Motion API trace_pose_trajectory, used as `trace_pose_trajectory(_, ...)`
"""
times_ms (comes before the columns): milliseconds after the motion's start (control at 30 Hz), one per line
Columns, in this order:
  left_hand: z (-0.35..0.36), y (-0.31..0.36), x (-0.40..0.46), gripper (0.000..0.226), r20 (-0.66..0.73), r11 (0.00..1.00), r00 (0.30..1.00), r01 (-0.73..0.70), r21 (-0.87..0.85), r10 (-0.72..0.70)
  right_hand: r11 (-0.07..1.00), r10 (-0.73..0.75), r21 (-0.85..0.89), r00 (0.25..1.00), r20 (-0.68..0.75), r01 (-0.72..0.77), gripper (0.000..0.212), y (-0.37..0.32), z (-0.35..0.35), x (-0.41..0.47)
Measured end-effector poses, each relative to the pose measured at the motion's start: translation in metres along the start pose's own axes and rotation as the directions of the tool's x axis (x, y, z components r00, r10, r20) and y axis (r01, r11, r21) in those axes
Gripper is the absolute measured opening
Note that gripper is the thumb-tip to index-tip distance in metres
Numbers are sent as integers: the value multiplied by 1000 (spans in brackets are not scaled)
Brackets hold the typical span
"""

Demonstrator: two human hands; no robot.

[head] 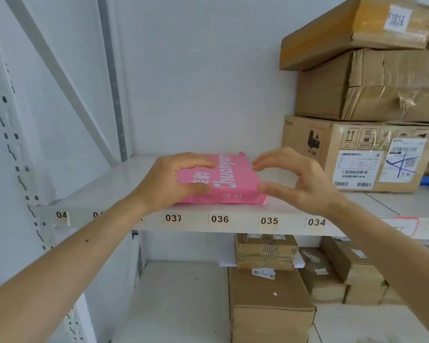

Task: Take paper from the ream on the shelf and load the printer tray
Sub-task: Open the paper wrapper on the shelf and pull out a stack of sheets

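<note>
A pink wrapped ream of A4 paper (229, 180) lies flat on the white metal shelf (114, 194), near its front edge above labels 037 to 035. My left hand (170, 180) rests on the ream's left end, fingers curled over its top and thumb against the front side. My right hand (295, 178) hovers at the ream's right end with fingers spread; its thumb tip touches the right front corner. The wrapper's far right corner looks torn. No printer or tray is in view.
Stacked cardboard boxes (362, 154) fill the shelf's right side, close to my right hand. A grey upright and diagonal brace (109, 78) stand at back left. More cardboard boxes (270, 308) sit on the lower shelf. Number labels (219, 219) line the shelf's front edge.
</note>
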State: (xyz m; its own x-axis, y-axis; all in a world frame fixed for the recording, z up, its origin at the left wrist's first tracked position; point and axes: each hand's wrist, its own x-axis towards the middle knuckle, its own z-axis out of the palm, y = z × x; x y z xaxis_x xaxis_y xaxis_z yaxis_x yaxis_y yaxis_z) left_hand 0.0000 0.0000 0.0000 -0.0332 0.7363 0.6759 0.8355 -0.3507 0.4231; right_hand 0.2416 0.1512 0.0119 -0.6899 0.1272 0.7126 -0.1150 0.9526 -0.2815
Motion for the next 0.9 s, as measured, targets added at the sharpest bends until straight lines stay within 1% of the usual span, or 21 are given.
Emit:
trace_pose_trajectory(67,1,-7,5,50,29,999,1000,-3,45,2,998,-5,-63,1000,20,6,40,8,2,1)
trace_pose_trajectory(133,2,-17,7,49,108,997,994,5,81,-14,993,30,-121,995,95,-18,39,19,4,1)
trace_pose_trajectory(267,0,-38,14,49,247,992,965,61,111,-87,989,97,-128,975,201,-72,33,37,4,0)
trace_pose_trajectory(400,-2,-50,20,48,351,990,929,83,115,-118,985,111,-152,971,212,-80,22,46,6,-3)
trace_pose_trajectory(533,0,-56,20,47,374,993,922,74,92,-103,981,99,-182,979,176,-67,20,45,10,-7)
trace_pose_trajectory(633,0,-59,19,47,377,992,920,74,100,-107,976,63,-218,978,199,-18,21,46,11,-8)
trace_pose_trajectory(733,1,-59,19,46,372,991,921,89,99,-119,972,61,-234,971,230,-6,22,47,7,-6)
trace_pose_trajectory(900,3,-59,17,46,364,989,922,104,104,-135,972,30,-233,977,211,20,19,49,10,-6)
